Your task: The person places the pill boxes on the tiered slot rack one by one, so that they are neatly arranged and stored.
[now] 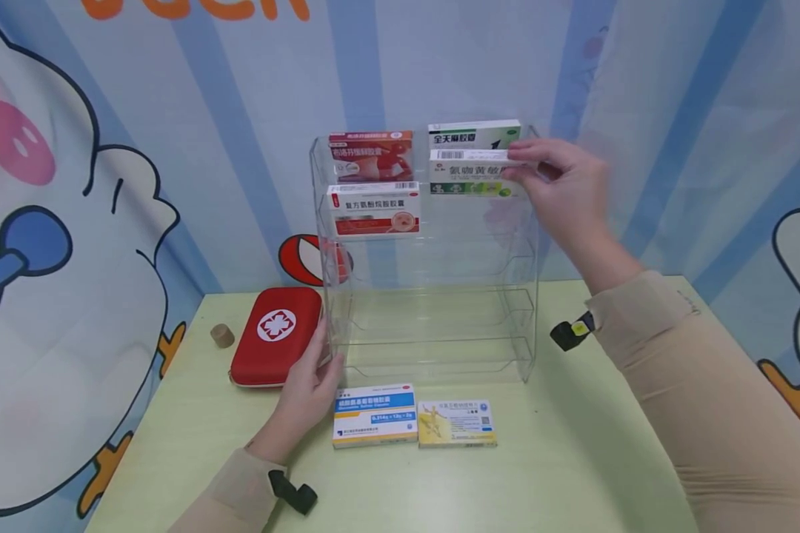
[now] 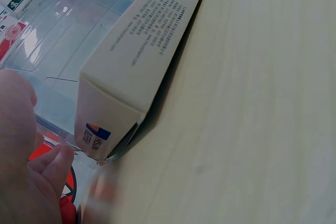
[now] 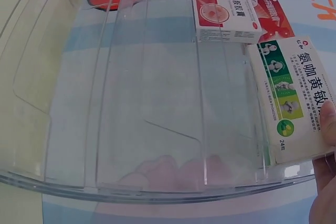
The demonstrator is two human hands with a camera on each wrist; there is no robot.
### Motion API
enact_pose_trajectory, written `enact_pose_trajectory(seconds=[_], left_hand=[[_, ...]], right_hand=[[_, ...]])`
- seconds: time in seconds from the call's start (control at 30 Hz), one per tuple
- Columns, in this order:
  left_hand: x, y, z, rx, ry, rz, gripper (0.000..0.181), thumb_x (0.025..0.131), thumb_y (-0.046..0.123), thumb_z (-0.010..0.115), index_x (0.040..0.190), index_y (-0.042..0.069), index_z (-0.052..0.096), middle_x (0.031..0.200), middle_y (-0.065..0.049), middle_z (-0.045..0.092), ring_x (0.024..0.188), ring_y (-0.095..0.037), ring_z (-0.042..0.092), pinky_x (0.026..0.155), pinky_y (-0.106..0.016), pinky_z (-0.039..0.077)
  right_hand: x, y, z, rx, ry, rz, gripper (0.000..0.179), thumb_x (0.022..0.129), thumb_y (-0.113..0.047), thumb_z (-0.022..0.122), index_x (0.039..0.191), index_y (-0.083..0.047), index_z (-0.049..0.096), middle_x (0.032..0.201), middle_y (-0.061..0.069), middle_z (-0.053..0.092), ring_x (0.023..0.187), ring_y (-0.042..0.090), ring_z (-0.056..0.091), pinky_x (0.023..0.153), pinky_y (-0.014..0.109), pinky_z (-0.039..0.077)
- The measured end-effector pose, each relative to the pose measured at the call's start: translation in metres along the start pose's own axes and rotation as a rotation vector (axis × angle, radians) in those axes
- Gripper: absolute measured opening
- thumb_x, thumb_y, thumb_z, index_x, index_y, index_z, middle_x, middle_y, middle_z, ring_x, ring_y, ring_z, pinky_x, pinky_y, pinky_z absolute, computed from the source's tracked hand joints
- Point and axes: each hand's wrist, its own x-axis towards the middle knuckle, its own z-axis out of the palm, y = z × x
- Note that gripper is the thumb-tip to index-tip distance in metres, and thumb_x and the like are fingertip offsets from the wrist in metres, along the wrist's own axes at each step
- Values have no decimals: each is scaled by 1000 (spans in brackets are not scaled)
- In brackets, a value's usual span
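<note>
Your right fingers: pinching a green-striped box, seemingly being racked. Left fingers: gripping the rack. Next, probably: seat, release.

The clear, tiered plastic rack is looking smooth and glossy, its edges catching highlights. The nearer white-and-green rectangular cardboard box at the right is showing smooth printed card, and the blue-and-white flat cardboard box is presenting a matt plain side. At left, the red rounded case is showing a low sheen; the small brown cylinder is looking matt, like cork or wood. The pale yellow-green counter is appearing smooth. The beige cloth sleeve at right is wrinkling, matt.
</note>
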Motion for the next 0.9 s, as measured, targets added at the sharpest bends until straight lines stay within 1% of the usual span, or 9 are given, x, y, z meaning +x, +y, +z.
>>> enact_pose_trajectory(seconds=[0.07,0.17,0.27,0.37,0.57,0.73,0.8,0.9], left_hand=[[0,0,0,2,1,2,96,107,13,70,177,42,11,184,1,29,168,-34,36,116,-52,55],[0,-1,1,3,0,10,96,107,13,70,177,42,11,184,1,28,168,-35,35,116,-52,55],[1,0,1,1,2,12,96,107,13,70,177,42,11,184,1,28,169,-35,35,116,-52,55],[0,0,1,5,3,18,96,107,13,70,177,42,10,184,0,28,168,-36,35,116,-52,55],[0,0,1,7,6,21,97,106,13,71,177,42,11,184,-1,29,167,-37,37,115,-52,55],[1,-1,1,9,5,17,96,107,13,70,177,42,11,184,0,28,168,-36,36,116,-53,55],[1,-2,1,10,4,16,96,107,14,70,177,42,11,184,0,28,168,-36,36,116,-53,54],[1,-3,1,9,6,19,95,108,14,69,177,42,11,184,0,28,168,-36,36,116,-53,54]], right_hand=[[-2,3,0,-38,-3,13,19,92,-2,87,110,1,84,128,12,82,114,5,76,99,18,64],[-3,6,0,-81,3,8,19,92,-3,88,110,0,84,127,13,81,111,2,75,97,16,63],[-4,8,1,-104,13,-8,19,92,-4,88,110,0,84,126,14,82,108,-1,74,96,15,63],[-4,9,1,-107,20,-16,18,93,-4,87,110,0,84,126,14,81,108,-2,74,97,15,63],[-5,10,-1,-119,6,-9,17,93,-3,87,110,-1,84,127,14,81,112,5,76,99,17,63],[-7,12,-2,-184,-42,-22,17,94,-4,86,110,-2,84,128,12,82,120,18,78,103,18,62],[-7,13,-2,-236,-72,-50,17,95,-6,85,111,-2,84,128,11,82,123,22,77,106,22,62],[-7,14,-2,-329,-118,-113,16,97,-8,84,112,-3,84,129,11,81,124,26,76,110,34,63]])
